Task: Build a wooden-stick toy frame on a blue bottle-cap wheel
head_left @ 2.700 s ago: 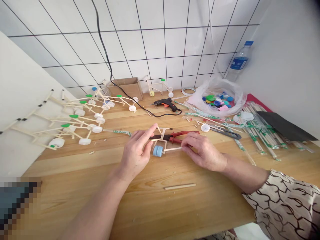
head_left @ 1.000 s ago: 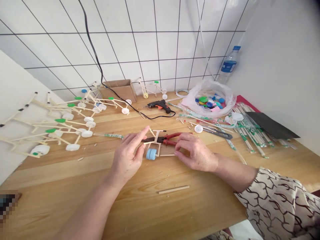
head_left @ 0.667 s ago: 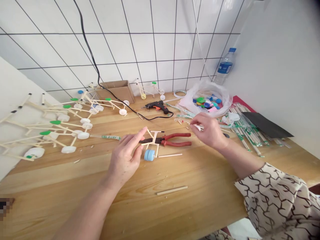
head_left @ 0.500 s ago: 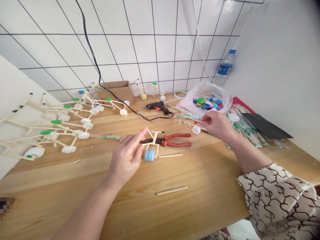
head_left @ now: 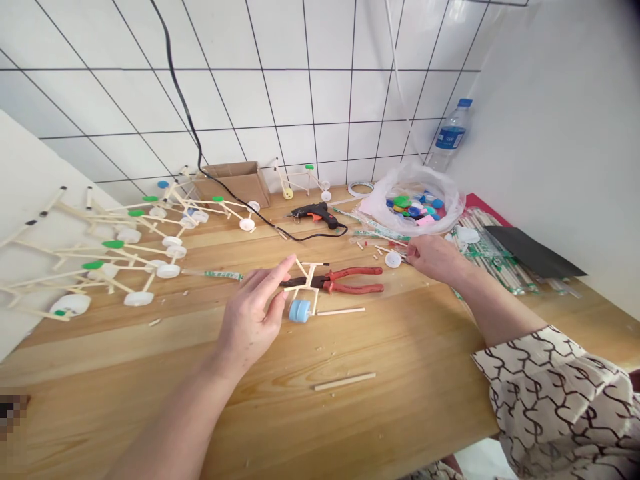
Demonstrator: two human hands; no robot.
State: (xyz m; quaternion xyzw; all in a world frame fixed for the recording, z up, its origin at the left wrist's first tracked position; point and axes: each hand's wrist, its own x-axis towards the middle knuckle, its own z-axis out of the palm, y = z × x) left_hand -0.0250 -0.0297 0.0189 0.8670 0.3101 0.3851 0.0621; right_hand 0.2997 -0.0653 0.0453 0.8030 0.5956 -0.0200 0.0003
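Note:
My left hand (head_left: 255,313) steadies a small wooden-stick frame (head_left: 311,280), its index finger and thumb against the frame's left ends. Light blue bottle caps (head_left: 299,311) form a wheel at the near end of that frame, and one stick has a black tip. Beneath the frame lie pliers with red handles (head_left: 355,271); their dark jaws point at my left hand. Farther right, my right hand (head_left: 435,257) has its fingertips pinched together at the tabletop, beside a white cap (head_left: 393,259) and short stick pieces. What they pinch is mostly hidden; a thin dark end shows by them.
Several stick tricycle models (head_left: 115,267) crowd the left. A black glue gun (head_left: 317,214) with its cord, a cardboard box (head_left: 235,183) and a bag of coloured caps (head_left: 377,207) stand at the back. Packed sticks (head_left: 495,260) lie right. A loose stick (head_left: 345,382) lies in front.
My right hand has moved down and slightly right, from beside the thin sticks to the tabletop by the white cap. My left hand and the frame have stayed put.

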